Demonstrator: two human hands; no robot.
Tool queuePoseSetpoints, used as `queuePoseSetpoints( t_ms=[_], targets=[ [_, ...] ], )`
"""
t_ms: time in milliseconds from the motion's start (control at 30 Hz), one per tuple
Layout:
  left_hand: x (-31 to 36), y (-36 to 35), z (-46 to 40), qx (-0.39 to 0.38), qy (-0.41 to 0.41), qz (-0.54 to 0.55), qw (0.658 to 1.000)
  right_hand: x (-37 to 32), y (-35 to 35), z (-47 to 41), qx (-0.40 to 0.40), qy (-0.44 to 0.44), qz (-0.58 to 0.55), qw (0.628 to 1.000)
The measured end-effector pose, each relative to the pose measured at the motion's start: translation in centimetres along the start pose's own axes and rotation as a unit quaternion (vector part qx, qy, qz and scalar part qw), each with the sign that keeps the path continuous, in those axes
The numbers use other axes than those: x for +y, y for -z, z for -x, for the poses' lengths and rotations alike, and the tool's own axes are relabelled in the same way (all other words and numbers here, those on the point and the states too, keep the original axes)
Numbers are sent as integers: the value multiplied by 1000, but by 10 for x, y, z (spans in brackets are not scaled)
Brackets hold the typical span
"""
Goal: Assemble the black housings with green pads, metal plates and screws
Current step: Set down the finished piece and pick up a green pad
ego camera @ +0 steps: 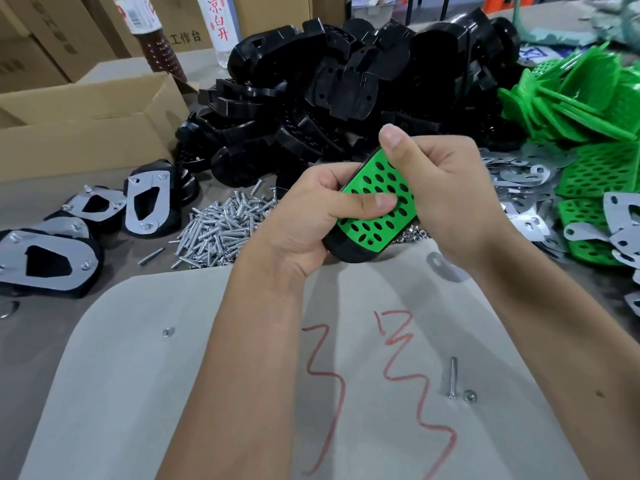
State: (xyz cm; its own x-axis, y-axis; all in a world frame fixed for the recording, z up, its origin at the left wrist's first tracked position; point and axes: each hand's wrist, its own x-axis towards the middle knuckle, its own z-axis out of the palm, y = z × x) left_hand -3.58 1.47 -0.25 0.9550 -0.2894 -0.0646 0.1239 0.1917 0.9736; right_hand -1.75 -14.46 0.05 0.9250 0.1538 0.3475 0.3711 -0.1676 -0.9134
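Plastic is what I have between my hands: a rounded black plastic housing with a perforated green plastic pad laid over its face, held up above the pale board on the desk. My left hand grips the housing from the left, fingers curled around its edge and thumb pressing flat on the pad. My right hand clenches the upper right end, thumb bearing on the pad's top corner.

I judge this piece light and fairly stiff, the shell smooth enough to slip if held loosely. The pad looks thinner and somewhat bendy, full of oval holes, so pressing near its edges should seat it better than pushing its middle. Holding the housing by its rim seems the sound grip.

An open cardboard box stands at the far left; what lies inside it I cannot see. Nothing else is in a container: loose heaps of black housings, green pads, flat metal plates and silver screws sit on the desk. Finished housings with plates screwed on lie at the left. One long screw and a nut rest on the board near my right forearm.
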Motion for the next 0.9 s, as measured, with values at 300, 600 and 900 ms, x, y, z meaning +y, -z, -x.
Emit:
queuePoseSetpoints(
  t_ms=[300,600,900],
  targets=[
    [3,-9,-1,49,36,-66,996,9,4,-3,51,14,-1,999],
    [5,-4,1,112,-20,-72,991,14,6,-4,-28,-131,-93,987],
    [5,-8,0,74,-33,-24,996,6,1,2,-55,-94,-140,984]
  ],
)
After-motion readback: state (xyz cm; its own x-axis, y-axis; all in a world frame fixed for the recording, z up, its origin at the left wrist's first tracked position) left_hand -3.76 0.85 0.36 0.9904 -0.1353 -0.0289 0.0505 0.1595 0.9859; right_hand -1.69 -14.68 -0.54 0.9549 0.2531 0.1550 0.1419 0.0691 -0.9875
